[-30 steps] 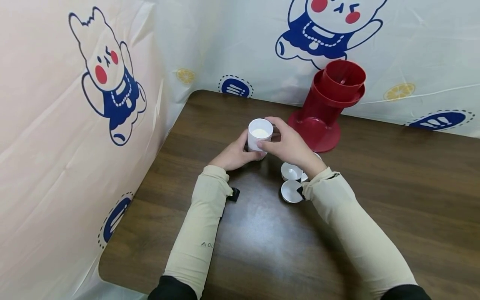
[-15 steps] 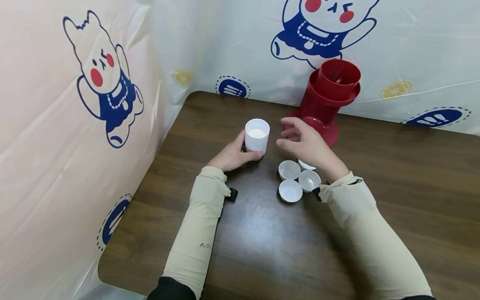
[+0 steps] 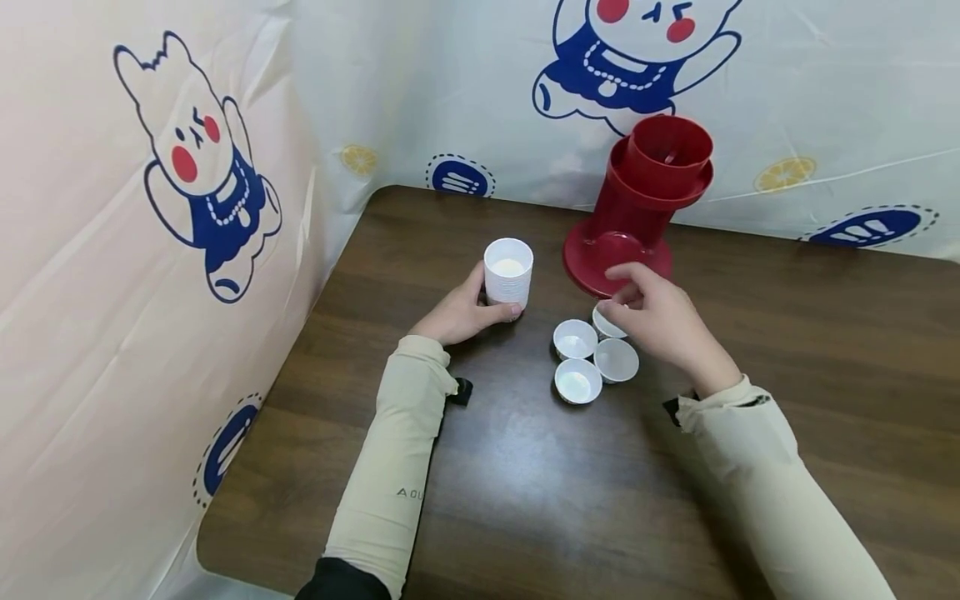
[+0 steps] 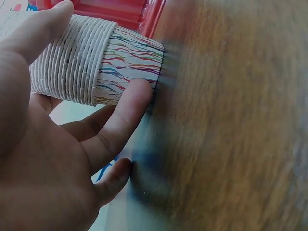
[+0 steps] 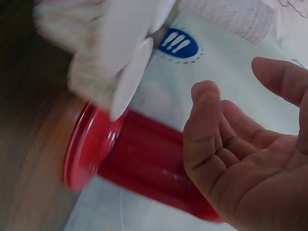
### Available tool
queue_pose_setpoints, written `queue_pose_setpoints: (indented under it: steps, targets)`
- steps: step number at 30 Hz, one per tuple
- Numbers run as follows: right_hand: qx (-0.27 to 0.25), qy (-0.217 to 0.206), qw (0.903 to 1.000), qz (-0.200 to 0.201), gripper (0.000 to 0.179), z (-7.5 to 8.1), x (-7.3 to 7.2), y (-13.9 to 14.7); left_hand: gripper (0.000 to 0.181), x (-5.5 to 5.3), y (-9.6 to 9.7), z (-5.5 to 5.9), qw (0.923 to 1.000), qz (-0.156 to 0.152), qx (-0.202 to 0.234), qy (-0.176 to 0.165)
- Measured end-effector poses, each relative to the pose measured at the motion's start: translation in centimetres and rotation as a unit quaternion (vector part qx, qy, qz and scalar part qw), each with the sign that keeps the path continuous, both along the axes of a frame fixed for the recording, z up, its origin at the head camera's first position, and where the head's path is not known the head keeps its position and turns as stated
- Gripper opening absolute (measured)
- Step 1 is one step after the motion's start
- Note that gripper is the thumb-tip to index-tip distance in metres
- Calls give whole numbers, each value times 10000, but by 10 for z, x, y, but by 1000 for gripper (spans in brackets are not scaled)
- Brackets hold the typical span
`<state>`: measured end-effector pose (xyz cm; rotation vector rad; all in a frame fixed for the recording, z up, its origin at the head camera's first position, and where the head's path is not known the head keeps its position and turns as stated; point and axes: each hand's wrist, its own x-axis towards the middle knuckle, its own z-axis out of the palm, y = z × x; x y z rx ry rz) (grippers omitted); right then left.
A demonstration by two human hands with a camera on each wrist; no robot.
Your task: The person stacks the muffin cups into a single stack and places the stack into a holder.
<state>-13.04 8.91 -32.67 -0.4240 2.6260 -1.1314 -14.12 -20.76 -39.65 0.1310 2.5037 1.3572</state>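
A nested stack of white paper cups [image 3: 508, 283] stands upright on the table, held round its side by my left hand [image 3: 465, 310]. In the left wrist view the ribbed rims of the paper cups [image 4: 72, 57] show above one cup wall with coloured wavy lines. My right hand [image 3: 667, 325] hovers near several single paper cups [image 3: 576, 342], its fingers loosely bent. Nothing lies between its thumb and fingers in the right wrist view, and the hand [image 5: 255, 163] is apart from the cups there. Those single cups stand mouth up in a tight cluster, the far one partly covered by my right thumb.
Behind the cluster stands a red cylindrical holder [image 3: 645, 200] with a wide round base. The brown wooden table [image 3: 525, 500] meets a printed cloth [image 3: 480, 100] at the back and left.
My right hand has let go of the cup stack and moved right, over toward the single cups. The left hand has kept its hold on the stack.
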Motion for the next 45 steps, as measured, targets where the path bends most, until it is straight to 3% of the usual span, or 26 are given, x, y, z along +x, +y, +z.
queue_pose_setpoints:
  steps: [4, 9, 17, 24, 45]
  targets:
    - [764, -12, 9971, -2, 50, -7, 14, 15, 97, -1, 1, 0, 10000, 12, -32, -40]
    - [1188, -350, 9919, 296, 66, -23, 27, 30, 95, -1, 1, -1, 10000, 33, 9, -59]
    - [1337, -261, 9892, 536, 71, -42, 36, 28, 91, 1, 0, -2, 10000, 52, 43, -15]
    - [1433, -31, 9883, 527, 66, -42, 39, 21, 91, 1, 1, -2, 10000, 54, 46, -16]
    - [1157, 51, 9914, 616, 64, -51, 42, 28, 90, 0, 0, -3, 10000, -22, 68, 46]
